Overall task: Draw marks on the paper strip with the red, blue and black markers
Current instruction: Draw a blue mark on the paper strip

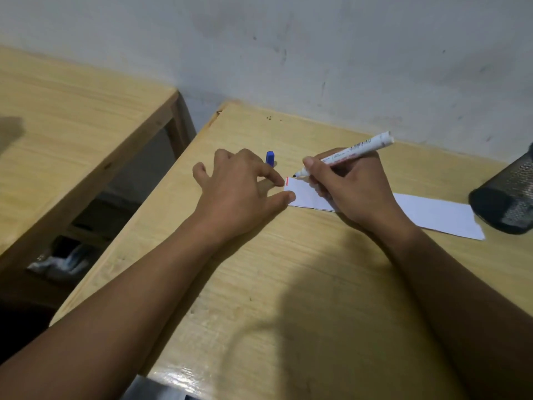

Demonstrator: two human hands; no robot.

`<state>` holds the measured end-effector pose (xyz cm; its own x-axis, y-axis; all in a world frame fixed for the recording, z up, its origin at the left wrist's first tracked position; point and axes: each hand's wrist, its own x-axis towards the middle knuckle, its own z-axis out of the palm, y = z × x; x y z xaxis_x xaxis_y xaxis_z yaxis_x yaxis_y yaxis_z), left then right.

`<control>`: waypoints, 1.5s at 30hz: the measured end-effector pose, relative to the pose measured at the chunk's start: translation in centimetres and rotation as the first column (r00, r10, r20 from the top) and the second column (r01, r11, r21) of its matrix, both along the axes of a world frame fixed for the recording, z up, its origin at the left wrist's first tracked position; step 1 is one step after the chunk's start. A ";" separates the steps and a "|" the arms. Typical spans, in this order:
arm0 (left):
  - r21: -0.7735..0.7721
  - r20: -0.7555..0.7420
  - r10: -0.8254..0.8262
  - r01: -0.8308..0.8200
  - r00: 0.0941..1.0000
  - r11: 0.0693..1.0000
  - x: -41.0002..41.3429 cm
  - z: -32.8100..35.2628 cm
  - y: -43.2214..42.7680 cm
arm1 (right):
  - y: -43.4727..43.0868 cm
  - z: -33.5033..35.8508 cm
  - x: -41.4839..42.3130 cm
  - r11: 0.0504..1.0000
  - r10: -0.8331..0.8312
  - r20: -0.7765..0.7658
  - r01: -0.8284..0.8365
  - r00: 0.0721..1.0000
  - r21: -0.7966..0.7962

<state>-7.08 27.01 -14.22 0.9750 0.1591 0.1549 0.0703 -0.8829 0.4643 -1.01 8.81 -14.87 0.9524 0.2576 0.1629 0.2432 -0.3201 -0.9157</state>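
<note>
A white paper strip point(438, 216) lies flat across the wooden table point(288, 269), running from the middle toward the right. A red mark point(286, 181) lines its left end. My right hand point(354, 189) grips a white marker point(350, 153) with a dark tip, the tip touching the strip's upper left corner. My left hand point(239, 192) rests on the table with thumb and forefinger pressing down the strip's left edge. A blue marker point(270, 157) pokes out behind my left hand, mostly hidden by it.
A dark mesh pen holder point(507, 197) lies on its side at the right edge, touching the strip's far end. A second wooden table point(72, 119) stands to the left across a gap. A grey wall point(317, 53) runs behind.
</note>
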 end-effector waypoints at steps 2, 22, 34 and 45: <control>0.017 -0.028 -0.031 0.032 0.999 0.999 -0.3 0.0 0.1 | 0.1 0.0 0.0 1.000 0.000 -0.004 0.000 1.000 -0.002; 0.085 -0.112 -0.034 0.044 0.993 0.995 -1.6 0.1 -0.4 | 0.1 -0.2 0.0 0.999 0.001 0.013 0.000 1.000 -0.051; 0.082 -0.122 -0.024 0.034 0.992 0.996 -1.4 0.1 -0.4 | 0.1 -0.2 0.1 0.994 0.003 0.007 -0.002 1.000 -0.113; 0.075 -0.114 -0.028 0.037 0.993 0.997 -1.5 0.1 -0.3 | -0.1 0.1 -0.1 0.995 0.051 0.023 -0.048 0.998 -0.091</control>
<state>-8.54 26.67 -14.13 0.9914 0.1191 0.0545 0.0890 -0.9182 0.3860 -1.11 8.70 -14.80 0.9341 0.3192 0.1602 0.2832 -0.3885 -0.8768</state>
